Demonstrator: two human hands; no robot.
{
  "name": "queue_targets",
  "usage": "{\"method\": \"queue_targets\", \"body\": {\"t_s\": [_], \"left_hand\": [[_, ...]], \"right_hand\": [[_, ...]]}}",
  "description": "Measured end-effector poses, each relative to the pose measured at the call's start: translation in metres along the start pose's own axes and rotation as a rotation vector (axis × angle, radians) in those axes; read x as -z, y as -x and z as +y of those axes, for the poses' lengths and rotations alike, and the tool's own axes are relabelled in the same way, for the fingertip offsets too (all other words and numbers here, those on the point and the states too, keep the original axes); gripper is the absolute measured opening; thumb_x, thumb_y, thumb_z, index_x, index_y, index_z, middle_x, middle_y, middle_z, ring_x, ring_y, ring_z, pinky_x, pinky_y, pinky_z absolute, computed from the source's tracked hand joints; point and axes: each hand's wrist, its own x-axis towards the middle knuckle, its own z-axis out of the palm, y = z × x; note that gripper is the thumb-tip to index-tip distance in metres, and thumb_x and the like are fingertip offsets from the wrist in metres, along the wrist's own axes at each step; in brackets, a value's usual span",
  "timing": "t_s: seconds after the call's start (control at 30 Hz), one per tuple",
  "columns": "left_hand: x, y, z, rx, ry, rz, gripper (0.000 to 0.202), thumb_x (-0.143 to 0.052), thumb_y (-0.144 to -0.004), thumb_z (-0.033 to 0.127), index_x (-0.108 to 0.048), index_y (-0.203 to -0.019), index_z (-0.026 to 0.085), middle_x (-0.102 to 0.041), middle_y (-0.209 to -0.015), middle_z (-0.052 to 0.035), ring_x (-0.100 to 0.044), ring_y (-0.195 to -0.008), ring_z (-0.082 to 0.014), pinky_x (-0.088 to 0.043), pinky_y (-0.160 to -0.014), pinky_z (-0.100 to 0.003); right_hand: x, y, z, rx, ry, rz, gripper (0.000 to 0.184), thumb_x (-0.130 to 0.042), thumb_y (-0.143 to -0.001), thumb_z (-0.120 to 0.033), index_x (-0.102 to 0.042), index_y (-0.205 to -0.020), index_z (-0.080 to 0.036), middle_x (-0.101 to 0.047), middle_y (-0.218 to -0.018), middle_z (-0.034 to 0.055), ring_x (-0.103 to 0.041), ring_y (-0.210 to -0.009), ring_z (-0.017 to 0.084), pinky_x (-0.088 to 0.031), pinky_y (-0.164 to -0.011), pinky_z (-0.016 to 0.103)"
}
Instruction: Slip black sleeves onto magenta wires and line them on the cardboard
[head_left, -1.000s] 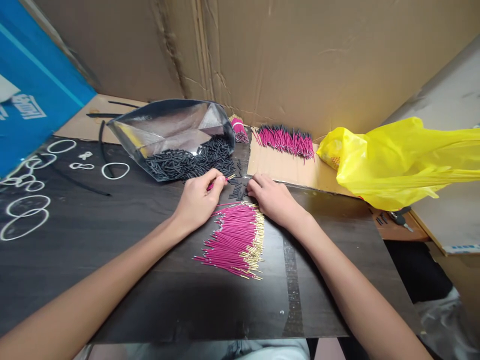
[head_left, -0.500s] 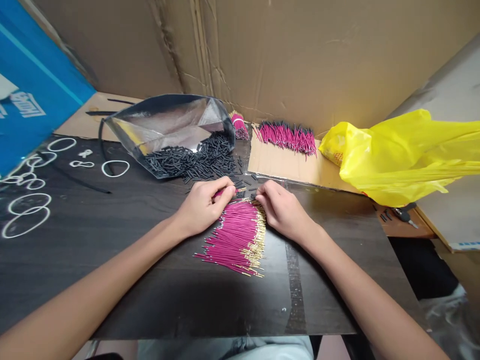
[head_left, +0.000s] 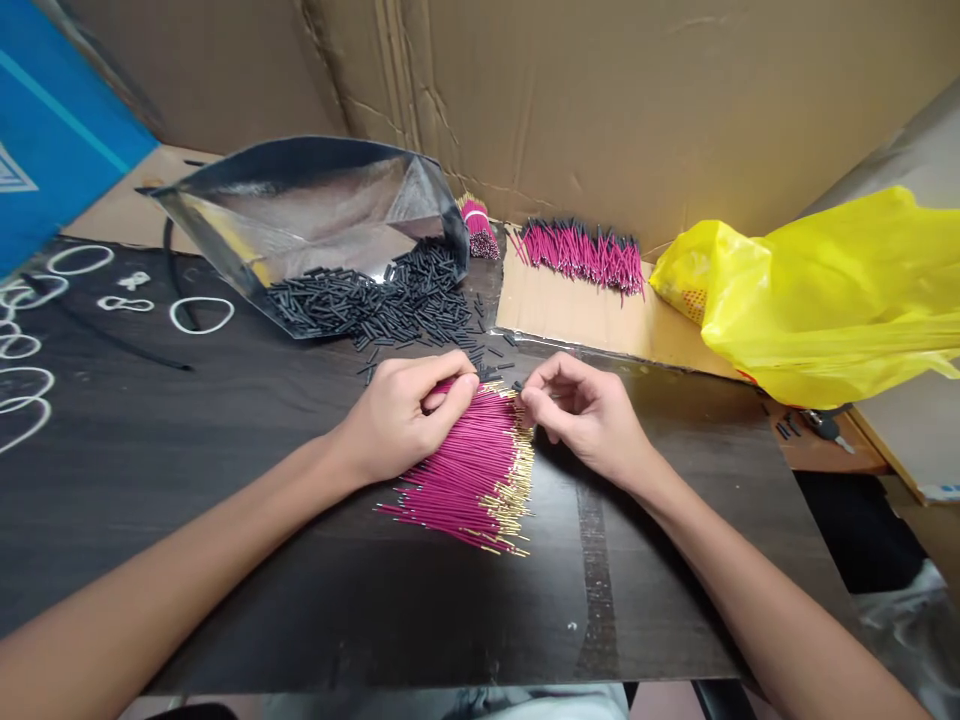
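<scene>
- Both of your hands have drawn back from the spilled black tubes toward the near pile since a second ago, and the view has dipped, so the bag now sits higher and further left.
- Your left hand (head_left: 409, 410) is closed in a pinch on one pink wire (head_left: 452, 384), its gold tip pointing right, held just above the far edge of the wire pile (head_left: 472, 470).
- Your right hand (head_left: 589, 415) hangs close beside it, thumb and forefinger pressed together; a short black tube seems to be between them, but it is too small to tell for certain.
- The hands are near each other, not touching, fingertips facing across a small gap.
- Black tubes (head_left: 390, 300) spill from the open silver bag (head_left: 300, 215) onto the dark table (head_left: 225, 500), just beyond your knuckles.
- Wires that already carry black ends (head_left: 581, 255) lie on the cardboard sheet (head_left: 570, 315), beside the yellow bag (head_left: 817, 300).
- White rubber rings (head_left: 201, 315) lie well off to your left.
- By the look of it, you are at the sleeving step: tube onto wire tip. That calls for lining up the tube's bore with the gold end and keeping the wire steady and level.
</scene>
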Motion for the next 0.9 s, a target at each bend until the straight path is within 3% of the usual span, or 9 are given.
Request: {"method": "queue_targets", "body": {"t_s": [0.23,0.9], "left_hand": [[-0.0007,0.0000,0.0003,-0.001,-0.040,-0.037,0.028,-0.046,-0.098,0.031,-0.055,-0.074,0.020,-0.040,-0.058,0.0039,-0.040,-0.053,-0.0122,-0.033,-0.055,-0.027],[0.0005,0.0005,-0.0015,-0.117,-0.057,0.003,0.024,-0.049,-0.098,0.023,-0.057,-0.075,0.019,-0.041,-0.059,0.0039,-0.041,-0.054,-0.0121,-0.034,-0.057,-0.028]], "right_hand": [[0.0007,0.0006,0.0016,0.031,0.098,-0.038,0.015,-0.065,-0.095,-0.034,-0.063,-0.090,-0.020,-0.064,-0.078,-0.0010,-0.054,-0.061,0.009,-0.045,-0.054,0.023],[0.0000,0.0026,0.0008,0.027,0.058,-0.065,0.013,-0.064,-0.097,-0.032,-0.062,-0.091,-0.020,-0.063,-0.076,-0.0020,-0.055,-0.061,0.008,-0.047,-0.056,0.023]]}}
